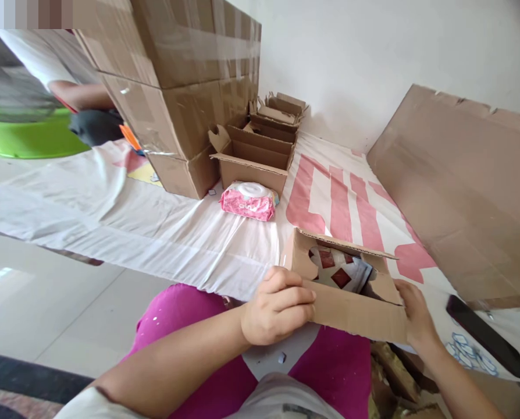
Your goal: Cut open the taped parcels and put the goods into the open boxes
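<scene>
A small open cardboard box (356,311) rests at the near edge of the cloth-covered surface, above my lap. My left hand (281,304) has its fingers curled over the near left edge of the box. At the opposite end, my right hand (417,314) grips the right side, its fingertips partly hidden. Inside lies an item with dark red diamonds on a pale ground (336,270), next to a folded grey-blue piece (361,273); the flaps cover part of both. The far flap stands up at an angle.
A pink wipes pack (248,202) lies ahead, before a row of open cardboard boxes (255,164). Tall taped cartons (177,110) stand at left, a large cardboard sheet (460,192) at right. A dark phone (484,334) lies near right. Another person's arm (83,96) shows behind the cartons.
</scene>
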Demonstrator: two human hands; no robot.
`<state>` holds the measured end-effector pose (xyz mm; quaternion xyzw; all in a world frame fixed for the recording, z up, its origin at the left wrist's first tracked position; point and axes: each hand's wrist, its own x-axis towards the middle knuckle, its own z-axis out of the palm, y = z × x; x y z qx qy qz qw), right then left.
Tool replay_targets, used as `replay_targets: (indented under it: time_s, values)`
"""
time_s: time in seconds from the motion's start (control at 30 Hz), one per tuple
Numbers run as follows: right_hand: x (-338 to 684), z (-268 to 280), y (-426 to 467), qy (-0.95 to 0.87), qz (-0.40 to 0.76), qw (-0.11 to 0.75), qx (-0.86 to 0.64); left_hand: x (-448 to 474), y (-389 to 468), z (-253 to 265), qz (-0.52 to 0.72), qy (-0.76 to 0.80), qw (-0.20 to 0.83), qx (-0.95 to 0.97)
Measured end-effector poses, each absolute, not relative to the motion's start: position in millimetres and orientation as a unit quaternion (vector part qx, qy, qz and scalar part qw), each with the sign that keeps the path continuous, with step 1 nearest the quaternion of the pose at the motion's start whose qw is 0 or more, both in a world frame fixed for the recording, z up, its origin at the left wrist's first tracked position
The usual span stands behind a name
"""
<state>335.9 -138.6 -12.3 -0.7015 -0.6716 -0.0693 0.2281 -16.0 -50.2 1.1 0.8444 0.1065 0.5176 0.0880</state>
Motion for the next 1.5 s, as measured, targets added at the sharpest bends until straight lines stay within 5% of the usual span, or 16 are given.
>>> replay_targets:
  time_s: [0.1, 0.3, 0.43, 0.53, 0.77, 1.0, 1.27, 1.5]
  values:
    - [306.9, 21.1, -147.7, -0.683, -0.095, 0.348, -0.635, -13.6, -52.7, 2.5, 0.475, 0.096, 0.128, 0.865]
    - [257.2, 21.5, -148.7, -0.817, -0.213, 0.172, -0.508, -11.0, -43.5, 4.8, 0.495, 0.072, 0.225, 0.836]
    - [252.8, 1.5, -142.1, -0.780, -0.277, 0.156, -0.539, -15.1, -18.1, -0.1, 0.603, 0.306, 0.317, 0.665]
    - [250.8, -1.3, -140.9, -0.765, -0.302, 0.151, -0.549, -12.8, -0.3, -9.2, 0.532, 0.420, 0.485, 0.552]
    - [242.6, -2.6, -138.5, -0.751, -0.325, 0.158, -0.553, 4.4, -0.3, -25.4, 0.416, 0.377, 0.690, 0.456]
    - [237.6, -3.3, -136.8, -0.745, -0.341, 0.179, -0.545, 5.1, 0.7, -19.7, 0.391, 0.351, 0.743, 0.415]
    - [236.6, -7.4, -133.1, -0.734, -0.363, 0.219, -0.531, -0.7, 2.6, -21.9, 0.351, 0.428, 0.621, 0.554]
    - [236.8, -8.8, -133.1, -0.733, -0.367, 0.225, -0.526, 1.5, 6.8, -25.6, 0.412, 0.354, 0.662, 0.516]
